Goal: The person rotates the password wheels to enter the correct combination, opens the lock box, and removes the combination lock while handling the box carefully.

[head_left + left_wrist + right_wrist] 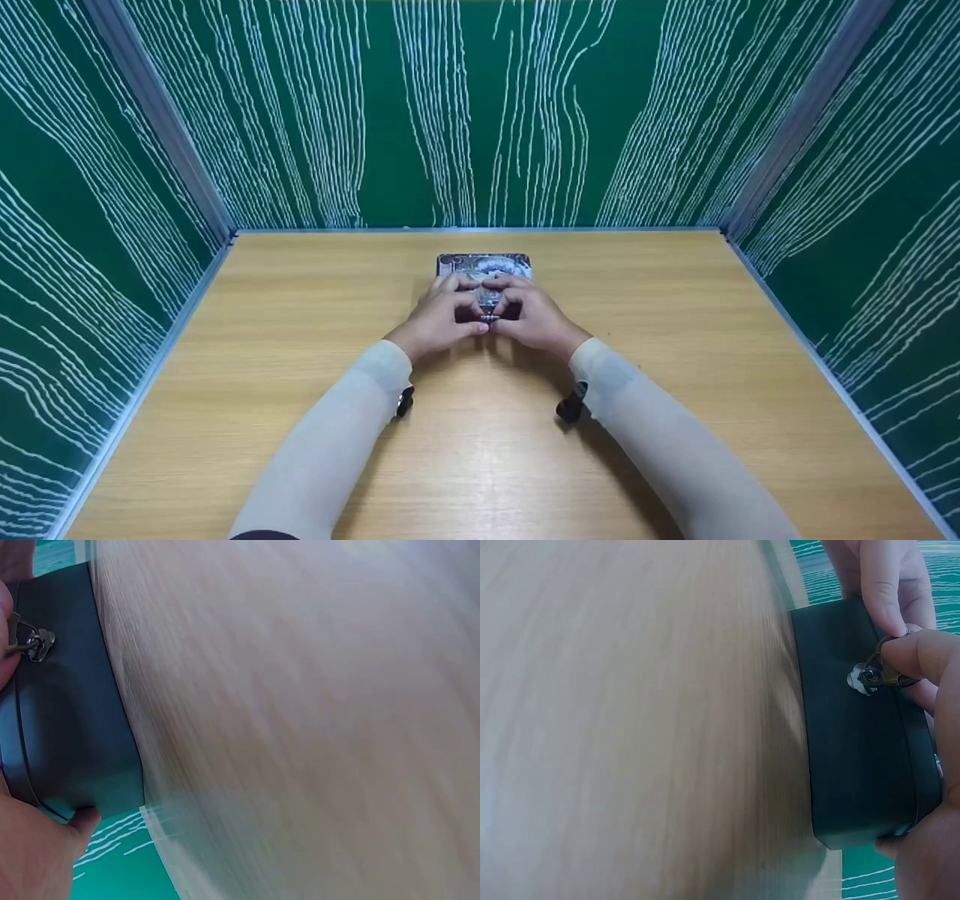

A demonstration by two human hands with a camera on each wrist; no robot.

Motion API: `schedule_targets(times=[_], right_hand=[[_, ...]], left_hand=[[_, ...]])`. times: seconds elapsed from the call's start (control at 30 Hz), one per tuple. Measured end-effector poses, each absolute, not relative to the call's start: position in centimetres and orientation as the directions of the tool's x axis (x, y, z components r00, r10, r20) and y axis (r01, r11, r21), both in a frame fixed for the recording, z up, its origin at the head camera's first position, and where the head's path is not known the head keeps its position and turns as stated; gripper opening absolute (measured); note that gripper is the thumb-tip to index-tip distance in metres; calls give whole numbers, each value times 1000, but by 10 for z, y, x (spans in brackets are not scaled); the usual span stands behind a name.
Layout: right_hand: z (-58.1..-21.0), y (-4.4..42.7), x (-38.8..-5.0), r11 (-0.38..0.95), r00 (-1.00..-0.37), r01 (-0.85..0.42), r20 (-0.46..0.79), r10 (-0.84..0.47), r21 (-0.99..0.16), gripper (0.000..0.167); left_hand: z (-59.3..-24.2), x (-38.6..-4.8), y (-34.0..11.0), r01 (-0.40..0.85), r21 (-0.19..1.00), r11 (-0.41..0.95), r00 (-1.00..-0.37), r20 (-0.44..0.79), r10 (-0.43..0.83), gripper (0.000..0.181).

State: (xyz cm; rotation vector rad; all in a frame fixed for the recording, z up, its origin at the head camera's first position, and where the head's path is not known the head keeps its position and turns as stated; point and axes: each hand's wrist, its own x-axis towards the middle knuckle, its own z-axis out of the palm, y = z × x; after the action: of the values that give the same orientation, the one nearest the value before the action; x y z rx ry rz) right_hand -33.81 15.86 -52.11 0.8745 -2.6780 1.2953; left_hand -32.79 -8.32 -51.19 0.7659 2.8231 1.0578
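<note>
A small dark box [855, 742] with a picture-printed lid [502, 264] rests on the table. On its front wall is a metal clasp [864, 679] with a wire loop. My left hand [436, 316] curls round the left part of the box, its thumb at the clasp. Around the right part my right hand [538, 316] is curled, and its thumb presses at the clasp's loop. Fingers of both hands lie over the lid and hide part of it. In the left wrist view the clasp [37, 643] is partly covered by a thumb. Whether the lid is unlatched, I cannot tell.
The wooden table [480, 450] spreads around the box. Green panels with white wavy lines [480, 112] stand along its back and both sides, joined by grey metal posts [161, 112]. Each wrist carries a small black device [571, 405].
</note>
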Motion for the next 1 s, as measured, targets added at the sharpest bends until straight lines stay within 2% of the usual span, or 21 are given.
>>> schedule_targets(times=[0.5,0.7,1.0], right_hand=[[-520,158,-337,491,-837,-513,282,-469,-705,15],[-519,159,-336,502,-848,-492,261,-461,-711,16],[-519,159,-336,512,-858,-471,239,-454,-718,15]], left_hand=[[-512,-328,-83,447,624,641,-874,153,461,15],[-511,-328,-83,439,623,647,-878,145,456,20],[-510,-326,-82,423,633,648,-885,134,447,17]])
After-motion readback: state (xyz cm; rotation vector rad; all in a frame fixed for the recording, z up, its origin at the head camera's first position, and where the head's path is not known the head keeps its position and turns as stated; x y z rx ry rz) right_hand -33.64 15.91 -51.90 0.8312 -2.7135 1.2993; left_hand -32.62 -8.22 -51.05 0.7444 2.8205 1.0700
